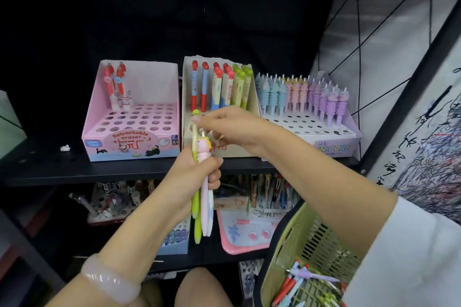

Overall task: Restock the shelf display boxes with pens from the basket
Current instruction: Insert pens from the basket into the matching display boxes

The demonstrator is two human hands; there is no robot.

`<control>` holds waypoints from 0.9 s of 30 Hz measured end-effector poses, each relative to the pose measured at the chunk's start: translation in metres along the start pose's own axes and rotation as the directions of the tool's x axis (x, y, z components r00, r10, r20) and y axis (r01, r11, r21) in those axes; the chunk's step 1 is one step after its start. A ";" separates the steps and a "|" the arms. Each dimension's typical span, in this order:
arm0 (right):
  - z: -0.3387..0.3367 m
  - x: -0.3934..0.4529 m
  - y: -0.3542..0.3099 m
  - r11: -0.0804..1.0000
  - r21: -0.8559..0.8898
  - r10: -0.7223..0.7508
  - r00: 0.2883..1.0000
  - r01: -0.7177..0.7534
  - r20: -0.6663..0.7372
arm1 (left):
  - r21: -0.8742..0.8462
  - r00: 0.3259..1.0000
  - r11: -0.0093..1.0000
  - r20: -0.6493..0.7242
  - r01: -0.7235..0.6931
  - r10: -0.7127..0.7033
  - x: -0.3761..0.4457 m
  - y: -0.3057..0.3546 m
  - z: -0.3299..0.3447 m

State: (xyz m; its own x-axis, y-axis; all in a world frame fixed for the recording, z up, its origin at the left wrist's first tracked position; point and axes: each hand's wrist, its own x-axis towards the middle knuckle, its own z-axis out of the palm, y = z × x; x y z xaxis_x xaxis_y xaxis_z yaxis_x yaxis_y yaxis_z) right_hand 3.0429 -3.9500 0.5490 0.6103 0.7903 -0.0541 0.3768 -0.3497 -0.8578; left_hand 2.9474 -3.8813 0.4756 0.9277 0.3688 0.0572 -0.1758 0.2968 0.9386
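A pale green slotted plastic basket (303, 239) hangs at the person's right forearm, low in the frame, with a loose heap of red, blue and purple pens (300, 281) lying in its bottom. In front of it, the left hand (197, 172), a translucent pink bangle (109, 279) on its wrist, grips a small upright bunch of pens (203, 209): lime green barrels and pale pink ones, one topped with a pink figure. The right hand (234, 129) reaches across and pinches the green-capped top of one lime green pen (195, 117) in that bunch. Beyond the hands, on the black metal shelf (99, 169), stand three display boxes. The pink cardboard box marked "Retractable eraser" (129, 112) holds only a few red-topped pens in its back left corner, most holes bare. The cream middle box (219, 87) carries a back row of red-topped and green-topped pens. The lilac box marked "Unicorn" (309, 117) is filled across its rear rows with blue, pink and purple unicorn pens, its front holes open. Lower shelves show more pen boxes, indistinct.
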 end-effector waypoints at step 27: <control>-0.080 0.027 0.015 0.913 -0.395 -0.372 0.610 0.104 -0.700 | 0.074 0.994 0.997 -0.106 -0.025 0.033 0.007 0.013 -0.018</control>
State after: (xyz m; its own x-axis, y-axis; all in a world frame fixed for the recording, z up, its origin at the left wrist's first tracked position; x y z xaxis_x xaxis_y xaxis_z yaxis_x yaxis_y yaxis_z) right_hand 3.1212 -3.9740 0.5754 0.7196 0.2598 0.6439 0.6824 -0.4361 -0.5866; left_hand 2.9455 -3.8584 0.4823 0.8813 0.4697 0.0516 -0.1742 0.2214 0.9595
